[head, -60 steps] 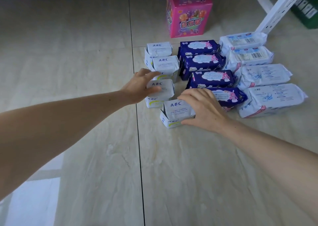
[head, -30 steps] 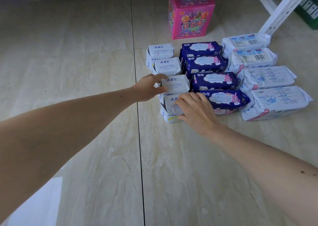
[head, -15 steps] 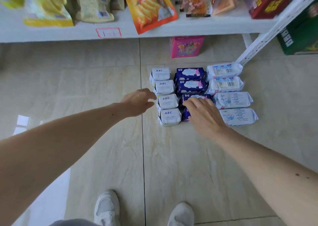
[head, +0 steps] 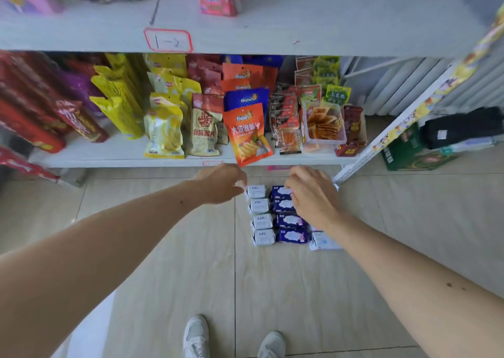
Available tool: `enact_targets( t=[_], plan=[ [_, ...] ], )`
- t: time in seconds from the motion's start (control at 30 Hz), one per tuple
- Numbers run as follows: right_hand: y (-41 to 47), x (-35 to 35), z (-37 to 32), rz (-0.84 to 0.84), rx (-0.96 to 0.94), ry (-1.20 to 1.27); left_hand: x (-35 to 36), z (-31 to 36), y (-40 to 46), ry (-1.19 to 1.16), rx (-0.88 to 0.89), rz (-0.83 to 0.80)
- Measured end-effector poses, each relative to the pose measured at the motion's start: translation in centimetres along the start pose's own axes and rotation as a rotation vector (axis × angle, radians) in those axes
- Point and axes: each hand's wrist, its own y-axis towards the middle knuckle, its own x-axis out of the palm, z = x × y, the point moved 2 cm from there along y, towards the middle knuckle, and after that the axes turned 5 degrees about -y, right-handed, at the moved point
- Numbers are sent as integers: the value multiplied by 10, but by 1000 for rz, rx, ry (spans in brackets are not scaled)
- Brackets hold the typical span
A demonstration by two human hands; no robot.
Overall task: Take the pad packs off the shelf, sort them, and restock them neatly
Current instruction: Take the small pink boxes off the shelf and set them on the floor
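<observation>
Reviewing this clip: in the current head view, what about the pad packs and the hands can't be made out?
- Pale packs, head view: right hand and forearm cover most of that column; count unknown.
- Farthest purple packs: partly behind the right hand's fingers.
- White ABC packs: print too small to read beyond the letters.
- Left hand: contact with the nearest pack unclear.

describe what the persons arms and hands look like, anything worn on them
Both arms are bare from the edge of the picture down to the hands: no sleeves, gloves, watch, rings or bands show. The left hand and the right hand are bare too. A few small dark moles dot both forearms. The only clothing in view is a pair of light-coloured sneakers.
</observation>
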Motion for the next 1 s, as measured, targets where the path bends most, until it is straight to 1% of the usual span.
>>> enact_targets(
  t=[0.1, 0.27, 0.43, 0.5, 0.7, 0.9, 1.0],
  plan=[
    [19, -64, -10, 22, -6, -8, -59, 14, -20, 45, 5, 19],
    [52, -156, -20, 121, 7, -22, -146, 29, -40, 72, 106, 69],
    [87, -223, -19, 224, 61, -36, -218, 27, -50, 171, 175, 96],
    [100, -241, -17, 252, 90, -45, -242, 24, -52, 183, 173, 120],
    [153, -272, -15, 252, 108, -53, -303, 0, -36, 230, 125, 200],
    [221, -275, 0, 202, 84, -49, -335, -24, 7, 192, 71, 273],
    [259, -270, 2, 144, 57, -18, -341, -33, 28, 185, 48, 317]
  ],
)
